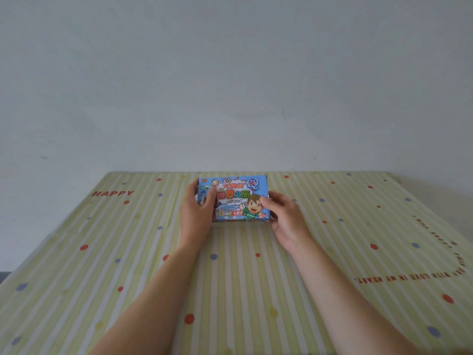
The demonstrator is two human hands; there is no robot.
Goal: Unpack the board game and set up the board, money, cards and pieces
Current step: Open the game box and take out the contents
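Observation:
A small blue game box [234,193] with colourful cartoon print and a monkey figure lies closed at the far middle of the table. My left hand [197,213] grips its left end, thumb on the lid. My right hand [284,213] grips its right end, thumb resting on the lid near the monkey. The box's bottom and both short ends are hidden by my fingers.
The table wears a yellow-green striped cloth [128,278] with red and blue dots and red lettering at the left and right. A plain pale wall [230,85] rises just behind the table's far edge. A dark floor strip shows at the left.

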